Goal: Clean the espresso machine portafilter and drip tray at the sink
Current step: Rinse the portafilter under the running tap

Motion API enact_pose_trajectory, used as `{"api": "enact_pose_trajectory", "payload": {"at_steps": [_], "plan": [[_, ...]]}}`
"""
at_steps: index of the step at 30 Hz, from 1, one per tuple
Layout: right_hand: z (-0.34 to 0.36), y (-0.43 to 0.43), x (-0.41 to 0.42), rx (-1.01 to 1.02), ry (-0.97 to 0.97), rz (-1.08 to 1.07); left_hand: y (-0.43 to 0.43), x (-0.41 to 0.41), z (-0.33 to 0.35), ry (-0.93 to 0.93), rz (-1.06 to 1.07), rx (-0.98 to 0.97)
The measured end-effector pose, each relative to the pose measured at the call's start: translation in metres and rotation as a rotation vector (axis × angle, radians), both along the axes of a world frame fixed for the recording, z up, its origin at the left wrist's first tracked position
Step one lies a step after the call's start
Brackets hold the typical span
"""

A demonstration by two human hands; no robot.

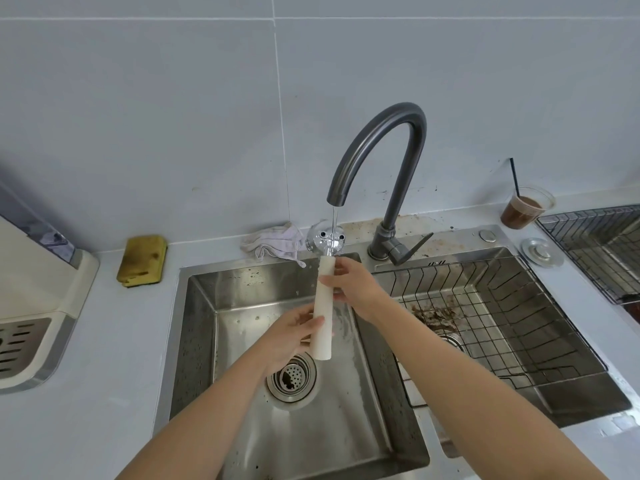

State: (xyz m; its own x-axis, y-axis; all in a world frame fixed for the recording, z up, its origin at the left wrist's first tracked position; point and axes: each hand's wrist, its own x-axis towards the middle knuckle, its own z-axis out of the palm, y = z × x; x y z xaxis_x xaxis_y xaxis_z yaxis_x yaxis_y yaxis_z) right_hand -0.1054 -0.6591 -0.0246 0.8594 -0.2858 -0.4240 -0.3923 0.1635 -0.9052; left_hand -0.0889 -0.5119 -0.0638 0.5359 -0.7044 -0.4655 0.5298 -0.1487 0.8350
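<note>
The portafilter (pixel 323 306) has a long cream handle and a chrome head, and it is held upright over the steel sink (pixel 204 306). A thin stream of water from the dark faucet (pixel 381 143) falls onto its chrome head. My left hand (pixel 294 336) grips the lower part of the handle. My right hand (pixel 349 285) holds the handle's upper part, just below the head. The espresso machine (pixel 38 306) stands at the left edge, its slotted drip tray (pixel 20 344) still in place.
A yellow sponge (pixel 142 259) and a crumpled white cloth (pixel 273 242) lie behind the sink. A wire basket (pixel 485 317) sits in the right basin over coffee grounds. A plastic cup of coffee (pixel 524 209) with a straw stands at the back right, beside a wire rack (pixel 602 251).
</note>
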Motion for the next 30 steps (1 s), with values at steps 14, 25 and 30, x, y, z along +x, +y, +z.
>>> {"api": "enact_pose_trajectory", "payload": {"at_steps": [14, 25, 30], "plan": [[0.032, -0.023, 0.038, 0.068, -0.098, -0.042, -0.030, 0.044, 0.023, 0.154, 0.013, -0.169], [0.053, -0.045, 0.054, 0.103, -0.217, -0.015, -0.055, 0.064, 0.040, 0.180, 0.056, -0.258], [0.063, -0.049, 0.061, 0.134, -0.292, 0.015, -0.062, 0.073, 0.051, 0.146, 0.037, -0.249]]}}
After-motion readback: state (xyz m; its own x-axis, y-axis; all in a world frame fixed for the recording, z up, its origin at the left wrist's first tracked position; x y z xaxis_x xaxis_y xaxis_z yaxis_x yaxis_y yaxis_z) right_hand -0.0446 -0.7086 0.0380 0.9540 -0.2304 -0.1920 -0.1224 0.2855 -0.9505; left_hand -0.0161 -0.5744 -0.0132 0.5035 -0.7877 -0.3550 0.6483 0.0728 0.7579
